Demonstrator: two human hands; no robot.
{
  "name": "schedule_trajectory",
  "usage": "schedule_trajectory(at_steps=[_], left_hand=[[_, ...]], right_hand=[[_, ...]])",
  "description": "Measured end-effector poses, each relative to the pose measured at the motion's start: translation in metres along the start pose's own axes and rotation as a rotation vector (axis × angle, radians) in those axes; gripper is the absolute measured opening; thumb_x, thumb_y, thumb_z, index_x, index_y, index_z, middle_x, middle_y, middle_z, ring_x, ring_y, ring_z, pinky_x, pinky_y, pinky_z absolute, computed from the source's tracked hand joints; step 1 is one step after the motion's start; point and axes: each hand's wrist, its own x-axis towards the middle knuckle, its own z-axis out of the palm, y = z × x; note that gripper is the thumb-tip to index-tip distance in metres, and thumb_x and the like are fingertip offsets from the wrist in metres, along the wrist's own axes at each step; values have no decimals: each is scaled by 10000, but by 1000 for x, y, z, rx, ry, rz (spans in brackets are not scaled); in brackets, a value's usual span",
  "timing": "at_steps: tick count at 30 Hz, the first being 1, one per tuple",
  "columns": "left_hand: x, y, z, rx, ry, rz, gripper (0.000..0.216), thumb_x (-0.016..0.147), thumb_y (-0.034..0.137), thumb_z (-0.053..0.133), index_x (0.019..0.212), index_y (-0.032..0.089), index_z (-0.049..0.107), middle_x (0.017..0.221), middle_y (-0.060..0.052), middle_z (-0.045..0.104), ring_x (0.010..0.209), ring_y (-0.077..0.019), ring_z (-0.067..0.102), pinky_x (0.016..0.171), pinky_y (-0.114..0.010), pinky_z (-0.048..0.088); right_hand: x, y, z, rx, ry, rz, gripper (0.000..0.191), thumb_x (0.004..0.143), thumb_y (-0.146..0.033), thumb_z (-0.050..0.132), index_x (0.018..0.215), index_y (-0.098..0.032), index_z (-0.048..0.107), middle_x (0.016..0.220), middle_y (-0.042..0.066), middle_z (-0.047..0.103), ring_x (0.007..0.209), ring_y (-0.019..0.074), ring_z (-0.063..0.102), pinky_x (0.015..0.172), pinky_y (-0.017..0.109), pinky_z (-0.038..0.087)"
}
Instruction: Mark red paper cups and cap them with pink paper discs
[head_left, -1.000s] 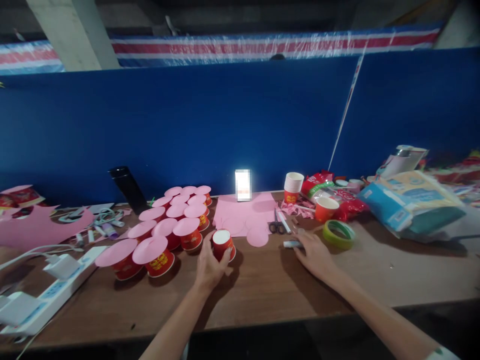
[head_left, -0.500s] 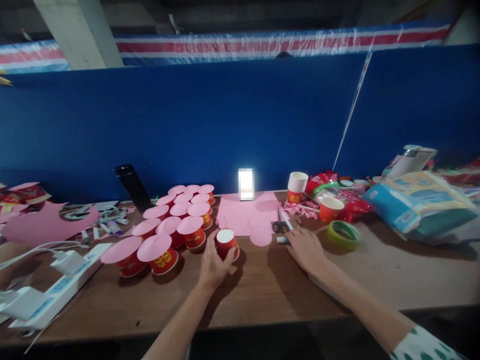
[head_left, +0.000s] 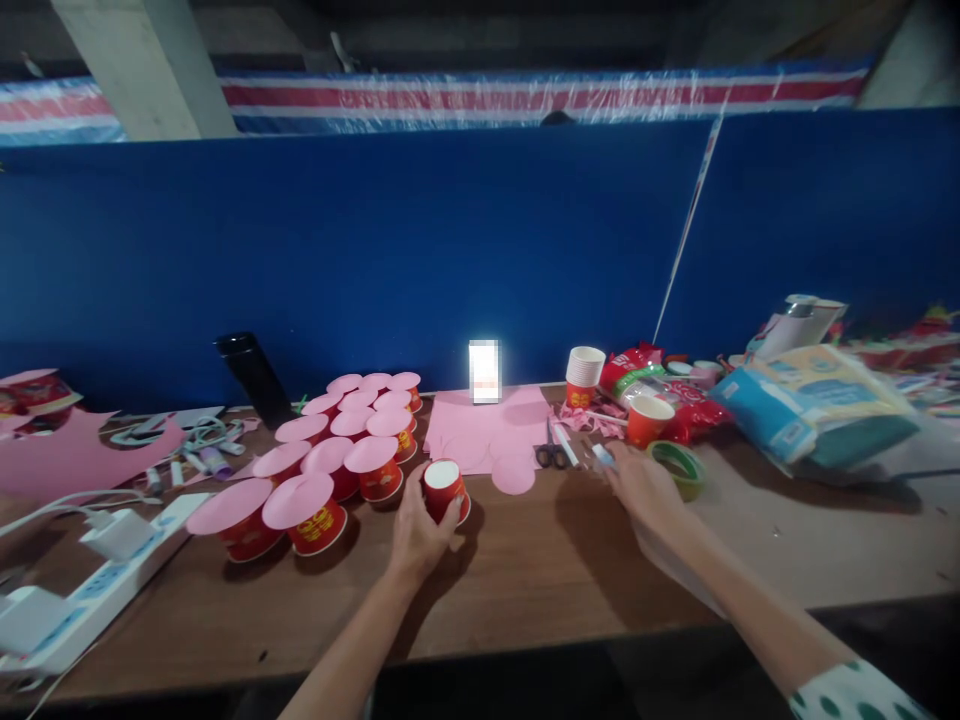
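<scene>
My left hand (head_left: pixel 422 535) is wrapped around a red paper cup (head_left: pixel 450 497) that stands upside down on the table, its white base facing up. My right hand (head_left: pixel 641 487) is closed on a small white stick with a pale blue end, apparently a glue stick (head_left: pixel 602 456), held above the table. Left of the cup stand rows of overturned red cups, each topped by a pink paper disc (head_left: pixel 298 500). A loose pink paper circle (head_left: pixel 514 474) lies between my hands, at the front of pink paper sheets (head_left: pixel 480 405). Black-handled scissors (head_left: pixel 551 456) lie beside them.
Behind the right hand are a stack of paper cups (head_left: pixel 585 368), a single cup (head_left: pixel 649 420) and a green tape roll (head_left: pixel 679 470). A blue-and-yellow package (head_left: pixel 817 405) sits at right. A power strip (head_left: pixel 112 580), cables and a black bottle (head_left: pixel 255 380) are at left.
My right hand has lifted the glue stick off the table and moved right, towards the tape roll. My left hand keeps its grip on the cup. The view has shifted slightly.
</scene>
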Motion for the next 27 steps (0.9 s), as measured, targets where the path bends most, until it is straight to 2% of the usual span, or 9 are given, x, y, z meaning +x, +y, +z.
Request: schedule_trajectory(at_steps=[3, 8, 12, 15, 17, 19, 21, 23, 27], left_hand=[[0, 0, -1, -5, -3, 13, 612, 741, 351, 628, 1274, 171, 387, 1232, -138, 526, 1123, -271, 547, 952, -451, 458], [-1, 4, -3, -3, -14, 7, 602, 748, 343, 621, 1278, 177, 389, 1234, -139, 529, 1120, -271, 551, 953, -453, 452], [-2, 5, -3, -15, -21, 1, 593, 752, 329, 620, 1277, 178, 388, 1239, -135, 530, 1127, -261, 548, 950, -434, 457], [-2, 4, -3, -12, -20, 14, 583, 748, 326, 627, 1262, 176, 397, 1241, -136, 529, 1137, -262, 542, 954, -431, 454], [-2, 5, -3, -6, -25, 12, 587, 745, 329, 630, 1260, 175, 394, 1242, -135, 529, 1140, -260, 539, 958, -428, 450], [-3, 6, -4, -3, -27, 7, 597, 739, 338, 638, 1260, 179, 393, 1242, -132, 527, 1145, -261, 535, 961, -429, 447], [-3, 8, -4, 5, -23, 2, 616, 728, 355, 649, 1261, 180, 395, 1242, -131, 524, 1149, -266, 530, 960, -434, 444], [-2, 8, -5, 16, -18, 1, 645, 715, 367, 662, 1270, 179, 392, 1243, -132, 521, 1148, -269, 527, 954, -436, 445], [-2, 7, -4, 20, -20, 4, 700, 696, 396, 682, 1290, 180, 380, 1248, -135, 514, 1145, -277, 524, 945, -444, 448]], right_hand=[[4, 2, 4, -45, -13, 36, 216, 876, -192, 493, 1069, -104, 538, 953, 154, 660, 845, 257, 652, 642, 281, 416], [2, 1, 6, -93, -36, 51, 168, 889, -208, 484, 1005, -119, 565, 908, 146, 658, 794, 240, 656, 613, 275, 419], [0, -8, 1, -106, 12, 11, 226, 888, -244, 481, 1069, -138, 563, 1037, 166, 624, 930, 281, 605, 692, 322, 435], [0, -27, -3, -47, 97, -96, 309, 876, -284, 502, 1159, -165, 532, 1130, 155, 591, 1022, 282, 545, 771, 337, 428], [0, -43, -3, 31, 122, -174, 303, 874, -287, 502, 1153, -177, 538, 1139, 131, 592, 1035, 271, 533, 808, 340, 419], [0, -61, 0, 131, 92, -256, 286, 885, -301, 484, 1123, -163, 560, 1110, 119, 611, 1035, 258, 540, 849, 338, 412], [0, -77, 4, 216, 42, -312, 339, 885, -308, 481, 1175, -141, 542, 1151, 126, 606, 1063, 248, 540, 899, 334, 398], [-1, -89, 8, 266, 7, -332, 417, 866, -307, 509, 1236, -116, 501, 1205, 145, 583, 1112, 256, 521, 911, 326, 398], [-3, -103, 13, 286, -16, -334, 467, 863, -338, 521, 1269, -112, 472, 1204, 167, 578, 1083, 271, 538, 869, 324, 419]])
